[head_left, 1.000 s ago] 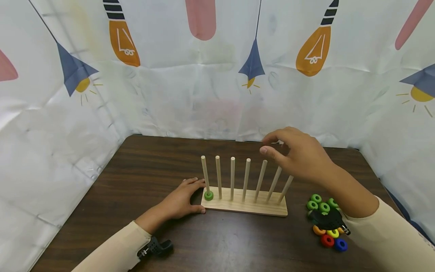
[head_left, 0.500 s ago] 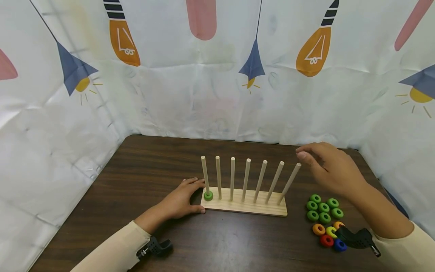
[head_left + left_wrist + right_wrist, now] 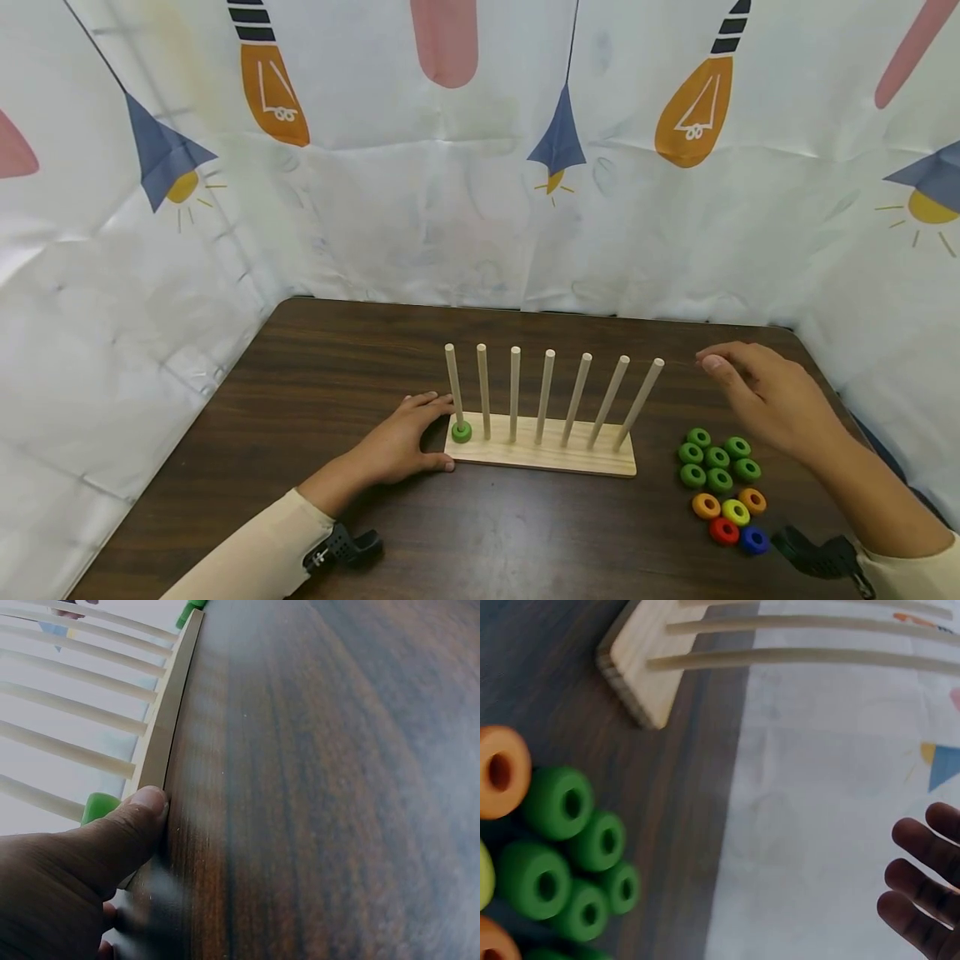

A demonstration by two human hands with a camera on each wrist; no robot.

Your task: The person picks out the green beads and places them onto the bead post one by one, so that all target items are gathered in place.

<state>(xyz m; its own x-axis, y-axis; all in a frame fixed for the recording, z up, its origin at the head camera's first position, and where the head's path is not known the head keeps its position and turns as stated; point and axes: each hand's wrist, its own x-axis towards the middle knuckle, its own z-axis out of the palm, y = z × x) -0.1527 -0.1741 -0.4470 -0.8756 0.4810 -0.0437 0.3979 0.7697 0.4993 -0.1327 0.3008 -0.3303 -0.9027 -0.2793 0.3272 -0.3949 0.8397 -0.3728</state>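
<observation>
A wooden peg stand (image 3: 540, 454) with a row of several upright dowels rests on the table. One green ring (image 3: 461, 436) sits at the bottom of its leftmost dowel. My left hand (image 3: 401, 442) holds the left end of the base, thumb along the front edge and the other fingers behind. In the left wrist view, the thumb (image 3: 131, 825) presses the base near that ring. To the right of the stand, my right hand (image 3: 783, 404) hovers in the air with loosely bent fingers and holds nothing. Several green rings (image 3: 692, 484) lie below and left of it.
Nearer the front lie two orange rings (image 3: 698, 508), a yellow ring (image 3: 736, 522), a red ring (image 3: 717, 537) and a blue ring (image 3: 754, 551). The dark wooden table (image 3: 360, 350) ends at a white printed curtain (image 3: 420, 242) behind and at the sides.
My right hand has moved right and lower, from above the stand's right dowels to beside the loose rings, uncovering them. My left hand and the stand stay in place.
</observation>
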